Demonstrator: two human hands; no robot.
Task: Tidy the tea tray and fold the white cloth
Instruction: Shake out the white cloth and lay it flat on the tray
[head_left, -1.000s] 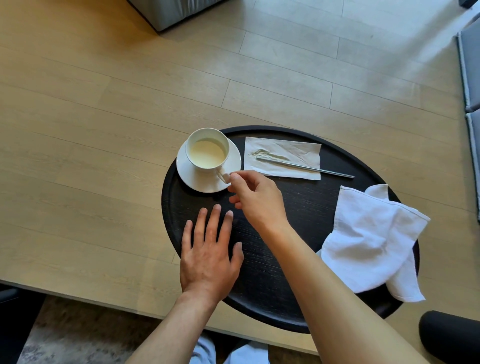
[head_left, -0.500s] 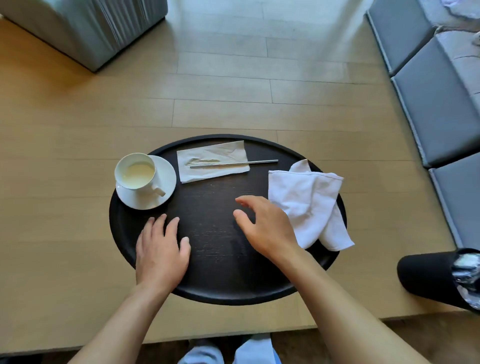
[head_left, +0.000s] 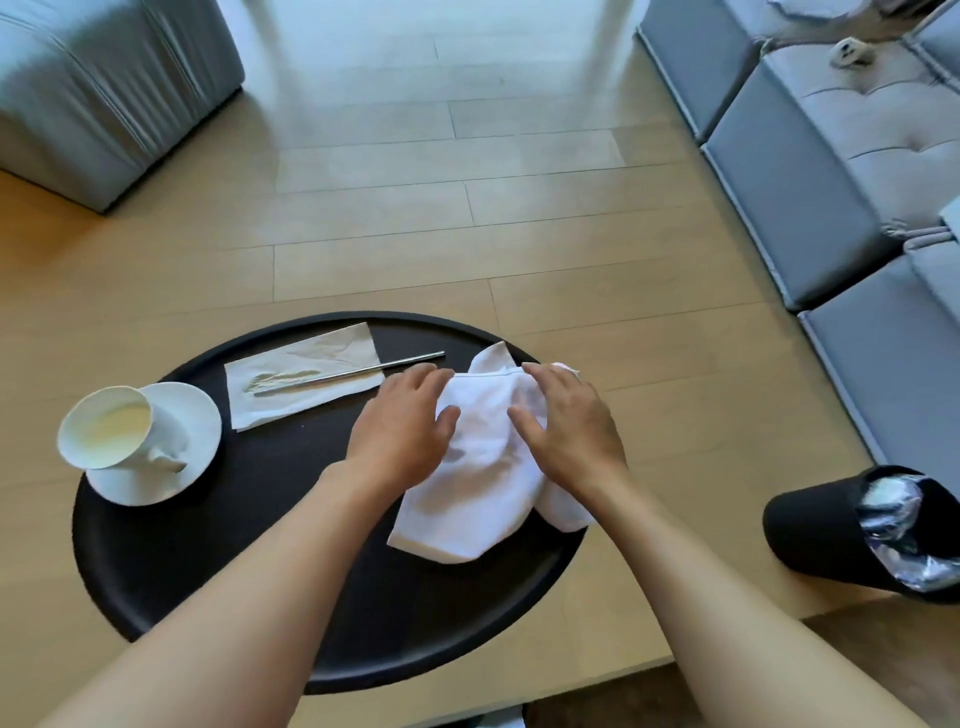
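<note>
A round black tray lies on the pale wooden table. On its right half sits a crumpled white cloth. My left hand rests on the cloth's left edge and my right hand on its right side, fingers mostly straight, thumbs pressing into the fabric. At the tray's left stands a white cup of pale liquid on a white saucer. Behind it a paper napkin lies flat with a thin metal stick across it.
A black bin with a shiny silver liner stands at the right, beside the table's edge. Grey sofa cushions run along the right. A grey upholstered block sits at the far left. Bare tabletop stretches behind the tray.
Both hands have moved right onto the white cloth; before, the left lay flat on the tray and the right was near the cup, then reaching. The view has swung to the right.
</note>
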